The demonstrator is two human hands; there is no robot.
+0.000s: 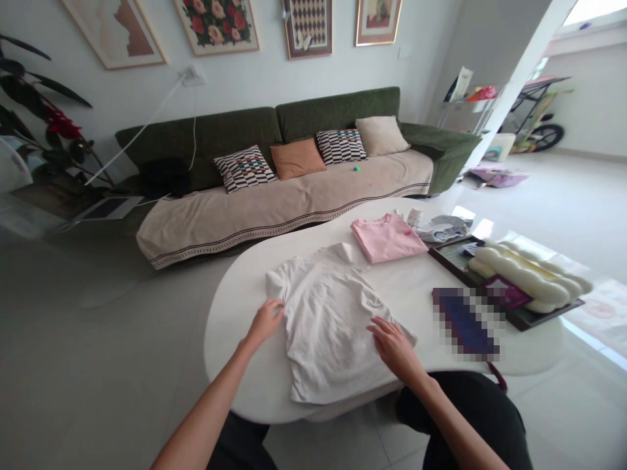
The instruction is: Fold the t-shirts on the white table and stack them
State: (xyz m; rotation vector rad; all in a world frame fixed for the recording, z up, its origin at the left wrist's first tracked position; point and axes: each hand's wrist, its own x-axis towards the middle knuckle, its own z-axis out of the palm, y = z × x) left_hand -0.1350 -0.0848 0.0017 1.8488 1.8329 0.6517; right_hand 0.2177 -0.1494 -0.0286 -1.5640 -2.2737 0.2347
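Both forearms enter from the bottom edge and angle up and inward over the near rim of the white oval tabletop (230,365).

Left hand (264,321): palm down, fingers pointing right, fingertips on the left edge of the white T-shirt (328,326), just below its left sleeve. Grip loose, fingers curled lightly at the fabric edge; whether cloth is pinched between them cannot be told.

Right hand (394,346): palm down, fingers spread a little and pointing left, pressed flat on the shirt's right side near the lower right corner. Grip open, nothing held.

White T-shirt lies flat in the near middle of the tabletop, collar away from the person, hem close to the near rim, slightly creased.

Edges and room: bare tabletop to the left of the shirt out to the curved rim; a narrower bare strip between the shirt and the blurred dark rectangle (465,323) on the right. A folded pink garment (386,236) lies beyond the shirt's right shoulder, just apart from it. Dark tray (526,316) with a cream wavy object (531,274) sits at the far right edge. Green sofa (337,117) stands well beyond the tabletop, open floor between
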